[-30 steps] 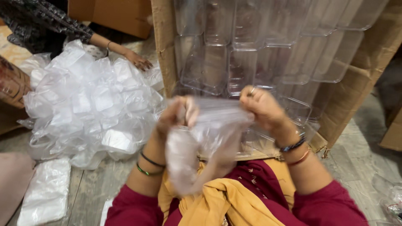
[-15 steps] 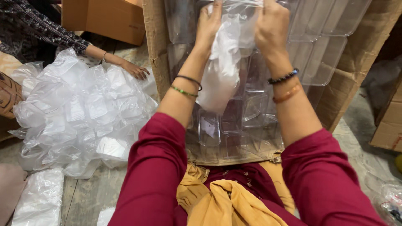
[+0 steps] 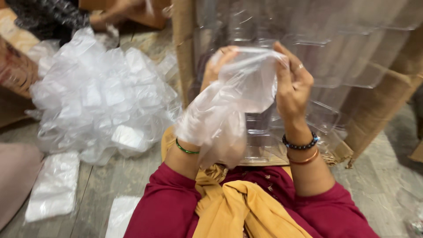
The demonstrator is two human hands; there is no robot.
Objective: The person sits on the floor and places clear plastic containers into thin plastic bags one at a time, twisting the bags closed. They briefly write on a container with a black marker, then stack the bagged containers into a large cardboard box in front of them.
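Both my hands hold a thin clear plastic bag up in front of me by its mouth. My left hand pinches the left edge of the opening, partly hidden behind the film. My right hand grips the right edge, fingers closed on the plastic. The bag hangs loose down over my left forearm. Just behind it stands a cardboard box on its side, stacked with clear plastic containers.
A big heap of filled clear bags lies on the wooden floor at left. Flat packs of bags lie near my left knee. Another person's arm reaches in at top left beside a brown carton.
My hands have come back down from high inside the box, still holding the bag, and now spread its mouth apart at chest height. The view has tilted down slightly.
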